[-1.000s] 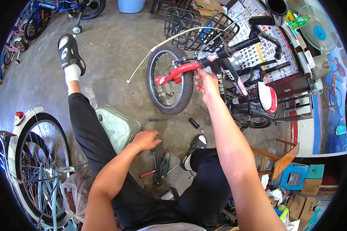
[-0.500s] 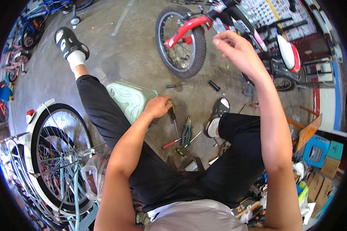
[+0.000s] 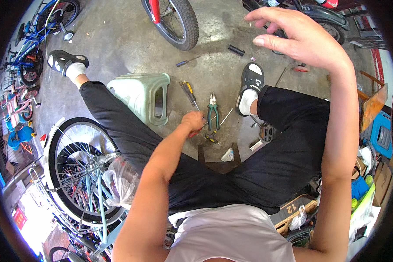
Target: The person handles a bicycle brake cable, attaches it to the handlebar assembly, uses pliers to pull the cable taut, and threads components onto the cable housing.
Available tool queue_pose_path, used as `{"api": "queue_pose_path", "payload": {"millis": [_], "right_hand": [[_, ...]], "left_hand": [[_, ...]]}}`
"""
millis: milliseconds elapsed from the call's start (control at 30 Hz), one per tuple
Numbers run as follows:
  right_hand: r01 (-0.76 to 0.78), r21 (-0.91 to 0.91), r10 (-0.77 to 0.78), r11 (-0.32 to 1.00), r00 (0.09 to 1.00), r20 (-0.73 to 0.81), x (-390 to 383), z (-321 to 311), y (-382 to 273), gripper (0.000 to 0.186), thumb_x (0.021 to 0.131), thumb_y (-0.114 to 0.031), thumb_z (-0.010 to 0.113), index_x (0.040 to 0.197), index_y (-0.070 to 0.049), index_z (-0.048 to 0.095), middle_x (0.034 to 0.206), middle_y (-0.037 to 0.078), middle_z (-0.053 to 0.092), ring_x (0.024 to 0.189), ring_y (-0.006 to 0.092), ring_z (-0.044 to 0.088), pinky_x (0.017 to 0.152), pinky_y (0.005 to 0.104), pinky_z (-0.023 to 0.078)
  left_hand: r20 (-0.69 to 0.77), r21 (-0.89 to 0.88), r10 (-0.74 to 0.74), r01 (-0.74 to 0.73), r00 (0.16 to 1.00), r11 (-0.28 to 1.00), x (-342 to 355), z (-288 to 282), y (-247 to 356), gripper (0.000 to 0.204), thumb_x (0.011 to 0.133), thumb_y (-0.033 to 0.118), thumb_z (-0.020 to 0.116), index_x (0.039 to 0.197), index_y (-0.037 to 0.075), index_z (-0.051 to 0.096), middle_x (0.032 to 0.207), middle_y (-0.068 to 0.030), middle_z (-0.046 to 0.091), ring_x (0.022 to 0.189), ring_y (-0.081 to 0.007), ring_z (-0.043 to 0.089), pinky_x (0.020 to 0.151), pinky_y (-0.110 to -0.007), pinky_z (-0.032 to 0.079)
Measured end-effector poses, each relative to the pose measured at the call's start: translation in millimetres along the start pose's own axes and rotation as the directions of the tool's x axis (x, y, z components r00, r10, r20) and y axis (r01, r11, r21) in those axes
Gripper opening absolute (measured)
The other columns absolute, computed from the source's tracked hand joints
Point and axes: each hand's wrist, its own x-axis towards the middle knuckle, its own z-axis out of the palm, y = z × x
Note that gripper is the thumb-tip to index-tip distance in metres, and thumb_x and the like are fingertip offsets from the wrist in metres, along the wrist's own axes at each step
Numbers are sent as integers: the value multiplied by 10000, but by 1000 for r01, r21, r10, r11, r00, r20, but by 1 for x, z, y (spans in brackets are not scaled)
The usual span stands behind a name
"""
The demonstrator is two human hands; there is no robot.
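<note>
My left hand [image 3: 192,121] is down at the floor between my legs, its fingers closed round a screwdriver with a red handle [image 3: 194,133], mostly covered by the hand. Just beyond lies a yellow-and-black screwdriver [image 3: 188,91]. Green-handled pliers [image 3: 212,112] rest to the right of that hand, jaws pointing away from me. Beside them is another screwdriver with a yellow-and-black handle [image 3: 212,138]. My right hand [image 3: 299,40] is raised at the upper right, empty, thumb and fingers apart.
A pale green plastic stool [image 3: 139,94] lies on its side by my left leg. Farther off are a thin screwdriver [image 3: 187,61], a black handlebar grip [image 3: 236,49] and a bike wheel [image 3: 177,24]. A bicycle's rear wheel [image 3: 81,170] stands at left; a pedal [image 3: 266,132] lies by my right foot.
My left hand has moved from the yellow-and-black screwdriver toward me, onto the red-handled one. My right hand stays raised, its fingers more spread. The view has tilted down toward me.
</note>
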Motion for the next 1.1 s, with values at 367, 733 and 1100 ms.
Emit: {"api": "queue_pose_path", "payload": {"millis": [367,733,1100], "right_hand": [[-138,24,138,990,990,36,-18,-21,8,501,986,-369,706,1384,-75,622,1219,128,697,1019,252,665,877,400,559],[23,-84,-20,996,999,45,-7,-20,8,466,964,-321,724,1336,-62,621,1246,165,688,1156,360,677,979,438,552],[48,-62,-38,997,986,160,29,-6,-26,481,977,-380,692,1311,-41,625,1133,179,683,1051,387,676,932,481,543]], "left_hand": [[-280,-293,-467,388,839,874,-4,38,48,304,992,356,583,1172,160,730,1125,-200,761,1060,-431,724,910,-553,572],[-284,-467,-739,585,611,663,50,-33,-3,324,924,221,652,1199,53,615,1148,-228,747,1109,-428,721,935,-546,578],[-322,-621,-773,494,547,608,55,-30,-5,312,889,292,735,1073,42,706,1116,-199,762,1024,-399,749,883,-511,604]]}}
